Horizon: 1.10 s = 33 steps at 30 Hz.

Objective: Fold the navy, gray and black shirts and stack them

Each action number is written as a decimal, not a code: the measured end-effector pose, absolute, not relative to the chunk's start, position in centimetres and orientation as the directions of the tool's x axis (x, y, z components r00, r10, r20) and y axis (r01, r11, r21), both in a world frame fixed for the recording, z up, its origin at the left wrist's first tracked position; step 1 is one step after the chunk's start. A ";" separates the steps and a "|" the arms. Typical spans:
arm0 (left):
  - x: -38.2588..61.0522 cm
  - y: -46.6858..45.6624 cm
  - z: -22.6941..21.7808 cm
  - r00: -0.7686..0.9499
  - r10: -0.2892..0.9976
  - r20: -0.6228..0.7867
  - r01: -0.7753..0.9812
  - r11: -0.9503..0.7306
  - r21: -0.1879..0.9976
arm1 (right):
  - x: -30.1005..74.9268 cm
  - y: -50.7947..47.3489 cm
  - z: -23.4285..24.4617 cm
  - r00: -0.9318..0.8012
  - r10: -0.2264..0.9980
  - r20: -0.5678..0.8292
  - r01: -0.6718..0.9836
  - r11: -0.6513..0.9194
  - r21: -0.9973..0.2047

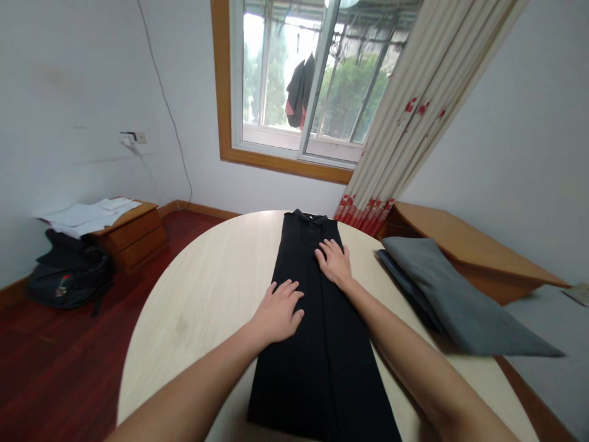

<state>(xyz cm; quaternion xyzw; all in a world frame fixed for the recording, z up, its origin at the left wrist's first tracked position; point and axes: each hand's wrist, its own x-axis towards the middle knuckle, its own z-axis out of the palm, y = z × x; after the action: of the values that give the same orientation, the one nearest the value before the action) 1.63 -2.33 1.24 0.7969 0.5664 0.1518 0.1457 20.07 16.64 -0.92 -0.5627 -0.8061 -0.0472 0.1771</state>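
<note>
A black collared shirt [304, 368] lies folded into a long narrow strip on the round pale table [197, 294], its collar at the far edge. My left hand [278, 312] rests flat on the strip's left side, fingers spread. Farther up, near the collar, my right hand [334, 261] lies on the right side with its fingers apart. Neither hand grips the cloth. The strip's near end runs toward the bottom of the view.
Grey folded cloth [460, 294] lies on the table's right side, partly past its edge. Behind it stands a wooden desk [469, 239]. A curtain [414, 123] hangs beside the window. On the left are a small cabinet [138, 236] with papers [87, 215] and a black bag [69, 276].
</note>
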 end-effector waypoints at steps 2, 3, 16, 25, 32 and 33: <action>1.7 -2.4 1.0 0.323 0.943 0.078 0.866 -0.328 0.378 | 21.0 12.3 -1.2 -0.357 0.902 0.241 0.906 0.398 -0.147; 1.7 -2.4 0.9 0.324 0.942 0.083 0.869 -0.331 0.369 | 21.4 10.1 -1.3 -0.381 0.903 0.196 0.896 0.414 -0.164; 0.9 -1.5 1.7 0.448 0.879 -0.162 0.841 -0.353 0.410 | 23.7 -7.7 -0.6 -0.522 0.853 0.015 0.761 0.474 -0.444; -5.9 2.3 -1.4 0.388 0.874 0.293 0.677 -0.486 0.552 | 30.9 6.4 -1.9 -0.301 0.864 0.403 0.696 0.488 -0.526; -6.6 1.7 -1.3 0.546 0.806 0.230 0.659 -0.582 0.476 | 30.9 5.8 -2.6 -0.501 0.800 0.331 0.557 0.590 -0.584; -6.5 1.5 -1.0 0.576 0.793 0.197 0.653 -0.591 0.473 | 30.9 5.6 -2.2 -0.537 0.786 0.306 0.531 0.597 -0.602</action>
<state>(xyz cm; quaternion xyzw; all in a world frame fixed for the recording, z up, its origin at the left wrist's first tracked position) -6.50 1.46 -1.00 0.8698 0.4158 0.1981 0.1771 30.89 5.58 -2.21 -0.3887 -0.8472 0.2251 0.2838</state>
